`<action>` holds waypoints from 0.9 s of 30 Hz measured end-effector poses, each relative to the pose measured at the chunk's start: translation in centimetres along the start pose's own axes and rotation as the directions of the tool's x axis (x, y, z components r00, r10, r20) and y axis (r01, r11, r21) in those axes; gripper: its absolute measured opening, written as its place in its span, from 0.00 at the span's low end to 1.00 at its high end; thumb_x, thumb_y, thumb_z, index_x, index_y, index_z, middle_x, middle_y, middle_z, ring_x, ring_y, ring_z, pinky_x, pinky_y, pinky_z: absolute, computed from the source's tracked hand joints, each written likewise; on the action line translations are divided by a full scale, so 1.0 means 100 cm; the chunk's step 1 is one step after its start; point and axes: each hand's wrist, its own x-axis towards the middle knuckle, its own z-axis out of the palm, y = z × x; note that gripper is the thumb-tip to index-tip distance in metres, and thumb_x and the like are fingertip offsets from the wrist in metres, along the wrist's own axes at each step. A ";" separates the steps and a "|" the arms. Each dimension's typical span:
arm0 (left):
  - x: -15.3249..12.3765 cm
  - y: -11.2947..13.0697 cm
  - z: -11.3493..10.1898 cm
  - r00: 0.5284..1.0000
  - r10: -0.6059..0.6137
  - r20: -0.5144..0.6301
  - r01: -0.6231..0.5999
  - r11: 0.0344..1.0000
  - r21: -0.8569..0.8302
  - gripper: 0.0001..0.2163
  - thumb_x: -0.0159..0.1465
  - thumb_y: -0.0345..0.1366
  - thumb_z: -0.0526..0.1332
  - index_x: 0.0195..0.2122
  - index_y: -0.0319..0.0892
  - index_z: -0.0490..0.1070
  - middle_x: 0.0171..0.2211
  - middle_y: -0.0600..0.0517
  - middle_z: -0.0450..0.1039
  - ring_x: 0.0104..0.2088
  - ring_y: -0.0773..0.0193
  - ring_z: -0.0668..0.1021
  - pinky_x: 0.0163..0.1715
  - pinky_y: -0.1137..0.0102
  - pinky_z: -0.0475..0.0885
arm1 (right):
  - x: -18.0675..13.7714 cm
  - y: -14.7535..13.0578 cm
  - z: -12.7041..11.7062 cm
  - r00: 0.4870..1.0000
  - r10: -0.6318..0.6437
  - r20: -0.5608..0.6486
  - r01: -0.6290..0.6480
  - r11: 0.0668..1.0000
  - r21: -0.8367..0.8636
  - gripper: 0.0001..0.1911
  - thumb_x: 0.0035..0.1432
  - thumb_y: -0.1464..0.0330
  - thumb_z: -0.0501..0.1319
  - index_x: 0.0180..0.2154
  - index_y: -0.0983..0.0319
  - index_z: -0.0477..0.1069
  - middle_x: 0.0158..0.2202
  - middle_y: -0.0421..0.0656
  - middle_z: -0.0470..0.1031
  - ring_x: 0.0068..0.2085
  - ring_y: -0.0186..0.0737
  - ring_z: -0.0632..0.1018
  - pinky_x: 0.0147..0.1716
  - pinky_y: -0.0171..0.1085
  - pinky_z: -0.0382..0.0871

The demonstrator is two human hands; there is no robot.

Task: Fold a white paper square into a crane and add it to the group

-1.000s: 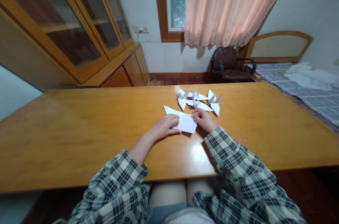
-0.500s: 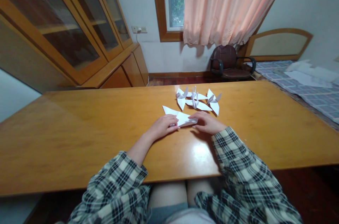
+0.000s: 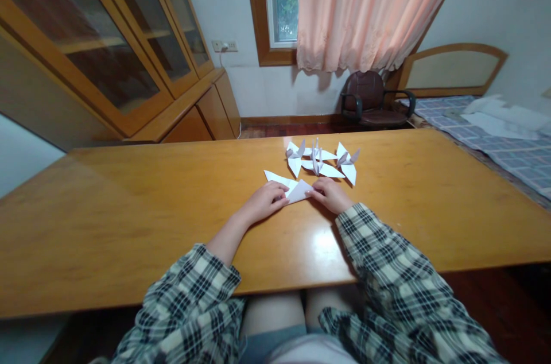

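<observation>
A white sheet of paper (image 3: 287, 184), folded into a triangle shape, lies flat on the wooden table (image 3: 129, 203). My left hand (image 3: 266, 202) rests on its near left part with curled fingers pressing it down. My right hand (image 3: 330, 194) pinches the paper's right corner. Just beyond them lie three white folded paper cranes (image 3: 321, 161) in a row.
A glass-fronted wooden cabinet (image 3: 107, 54) stands along the left wall. A dark armchair (image 3: 371, 101) sits under the pink curtain (image 3: 370, 8) past the table's far edge. A bed (image 3: 503, 140) with a checked cover is at the right.
The sheet's near right flap has been folded over toward the far side, so the paper looks smaller and narrower. My right hand moved left along the fold to the corner.
</observation>
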 end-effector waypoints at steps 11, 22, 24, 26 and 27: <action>0.001 0.000 0.000 1.000 -0.019 -0.015 0.018 1.000 -0.023 0.09 0.63 0.37 0.55 0.27 0.41 0.68 0.45 0.49 0.70 0.48 0.59 0.70 0.51 0.63 0.66 | 0.007 -0.010 0.008 0.992 0.100 -0.081 -0.109 0.986 -0.125 0.21 0.63 0.55 0.52 0.26 0.62 0.69 0.28 0.43 0.71 0.32 0.39 0.69 0.32 0.36 0.55; -0.001 -0.007 0.005 0.997 -0.028 -0.075 0.023 0.997 -0.078 0.10 0.60 0.34 0.58 0.43 0.42 0.64 0.51 0.45 0.65 0.52 0.58 0.70 0.55 0.60 0.66 | 0.013 -0.023 0.008 0.982 0.190 -0.021 -0.188 0.941 -0.283 0.19 0.64 0.57 0.52 0.30 0.62 0.72 0.34 0.45 0.76 0.37 0.41 0.73 0.33 0.37 0.56; 0.000 -0.007 0.005 0.998 -0.019 -0.066 0.015 0.998 -0.066 0.11 0.60 0.33 0.58 0.44 0.42 0.65 0.52 0.44 0.65 0.53 0.57 0.69 0.56 0.58 0.65 | 0.014 -0.026 0.006 0.982 0.189 -0.001 -0.179 0.931 -0.318 0.18 0.64 0.57 0.51 0.32 0.61 0.71 0.35 0.45 0.76 0.38 0.42 0.73 0.33 0.37 0.56; 0.000 -0.008 0.005 0.998 -0.014 -0.055 0.011 0.999 -0.050 0.11 0.61 0.33 0.58 0.45 0.42 0.66 0.53 0.44 0.65 0.54 0.56 0.68 0.57 0.57 0.64 | 0.015 -0.028 0.005 0.983 0.183 0.011 -0.168 0.925 -0.339 0.17 0.65 0.57 0.51 0.34 0.61 0.71 0.36 0.45 0.76 0.39 0.42 0.73 0.34 0.37 0.56; 0.000 -0.008 0.005 0.999 -0.009 -0.050 0.008 0.999 -0.038 0.12 0.61 0.33 0.57 0.46 0.42 0.66 0.53 0.44 0.65 0.55 0.56 0.68 0.58 0.56 0.63 | 0.015 -0.030 0.004 0.983 0.182 0.015 -0.165 0.923 -0.349 0.17 0.65 0.57 0.51 0.35 0.61 0.70 0.37 0.45 0.76 0.39 0.43 0.73 0.34 0.37 0.56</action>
